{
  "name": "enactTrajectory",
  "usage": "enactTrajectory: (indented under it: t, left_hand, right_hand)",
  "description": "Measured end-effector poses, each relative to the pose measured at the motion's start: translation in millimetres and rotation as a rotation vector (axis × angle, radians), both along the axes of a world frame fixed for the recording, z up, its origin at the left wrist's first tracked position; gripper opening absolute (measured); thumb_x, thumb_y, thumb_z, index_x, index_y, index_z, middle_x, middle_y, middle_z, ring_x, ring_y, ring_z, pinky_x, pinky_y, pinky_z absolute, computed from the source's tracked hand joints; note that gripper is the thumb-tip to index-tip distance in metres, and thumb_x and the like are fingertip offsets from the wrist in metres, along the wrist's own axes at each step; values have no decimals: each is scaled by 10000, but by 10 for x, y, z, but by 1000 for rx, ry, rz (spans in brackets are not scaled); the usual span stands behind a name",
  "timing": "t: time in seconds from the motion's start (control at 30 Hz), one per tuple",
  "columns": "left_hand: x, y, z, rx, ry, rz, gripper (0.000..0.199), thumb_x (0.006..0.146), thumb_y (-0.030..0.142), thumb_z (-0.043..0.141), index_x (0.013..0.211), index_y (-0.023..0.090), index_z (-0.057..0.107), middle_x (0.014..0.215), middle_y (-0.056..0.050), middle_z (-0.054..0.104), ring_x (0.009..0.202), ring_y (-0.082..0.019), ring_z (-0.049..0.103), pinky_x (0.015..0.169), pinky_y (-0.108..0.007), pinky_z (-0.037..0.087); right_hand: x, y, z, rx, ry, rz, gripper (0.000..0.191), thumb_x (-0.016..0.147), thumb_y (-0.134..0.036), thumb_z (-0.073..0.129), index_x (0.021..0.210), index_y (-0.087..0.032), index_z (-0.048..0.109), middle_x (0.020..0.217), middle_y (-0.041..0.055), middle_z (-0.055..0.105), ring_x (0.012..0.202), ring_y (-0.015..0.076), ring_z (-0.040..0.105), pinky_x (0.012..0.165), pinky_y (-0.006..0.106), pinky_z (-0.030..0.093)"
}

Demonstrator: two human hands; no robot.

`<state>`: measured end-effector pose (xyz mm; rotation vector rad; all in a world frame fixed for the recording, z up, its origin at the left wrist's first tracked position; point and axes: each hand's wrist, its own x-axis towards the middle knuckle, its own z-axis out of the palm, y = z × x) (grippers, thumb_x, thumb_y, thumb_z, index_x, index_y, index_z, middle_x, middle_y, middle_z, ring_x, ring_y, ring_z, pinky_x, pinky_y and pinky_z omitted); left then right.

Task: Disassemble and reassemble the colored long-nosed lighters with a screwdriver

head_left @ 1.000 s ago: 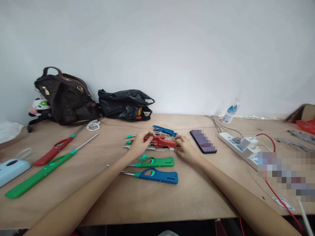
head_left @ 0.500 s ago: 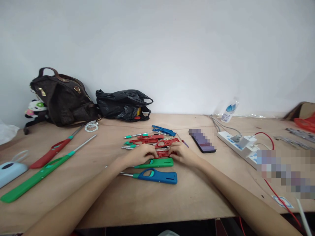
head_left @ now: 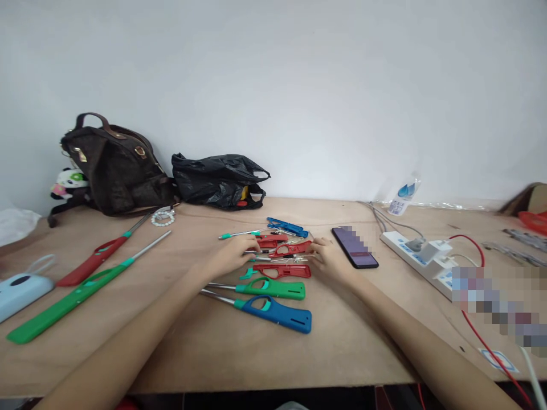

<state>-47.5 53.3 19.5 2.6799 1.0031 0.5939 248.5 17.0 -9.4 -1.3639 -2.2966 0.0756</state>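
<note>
Wooden bench [head_left: 256, 359], pale wall [head_left: 299, 114] behind. My left hand [head_left: 233, 255] and right hand [head_left: 328, 259] are curled at either side of the metal tube [head_left: 265, 259], beside a red casing [head_left: 299, 247]; grip: cannot tell. Risk: a fingertip snagging the thin wire [head_left: 287, 257] could bend it.

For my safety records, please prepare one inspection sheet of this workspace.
Surface: brown tabletop, small dark speck at near right.
Work items: open red casing, with green-handled lighter and blue-handled lighter nearer the viewer.
Clutter: phone, bead bracelet, pale-blue device.
Hands: left hand and right hand around the red parts; grip unclear.
Cables: red cable and grey cable near white power strip.
Surroundings: pale wall; dark bag, black plastic bag.
</note>
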Motion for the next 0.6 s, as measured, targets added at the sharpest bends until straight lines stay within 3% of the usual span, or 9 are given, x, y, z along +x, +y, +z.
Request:
enactTrajectory:
  t: [0.13, 0.3, 0.6]
  left_hand:
    - [-125, 21, -101, 61, 94, 26, 113, 844, 218, 547, 853, 196, 657, 928, -55, 658, 868, -216, 615, 772, -300, 471]
    - [-123, -11, -205, 116, 168, 52, 120, 863, 205, 527, 858, 178, 644, 959, -85, 652, 915, -246, 608, 803, -334, 470]
    - [-172, -82, -70, -7, 18, 45, 179, 903, 194, 379, 948, 182, 551, 1005, -72, 633, 951, -216, 593, 857, -331, 474]
  right_hand:
    - [7, 17, -26, -33, -125, -25, 67, 838, -154, 599, 855, -182, 657, 977, 87, 644, 928, 251, 564, 821, 381, 421]
    - [-44, 1, -35, -35, -127, -24, 81, 869, -164, 555, 849, -179, 632, 987, 93, 641, 949, 248, 559, 846, 383, 411]
    - [-97, -78, 20, -115, 68, -10, 101, 888, -171, 467, 973, -211, 503, 924, 70, 632, 838, 218, 568, 753, 329, 421]
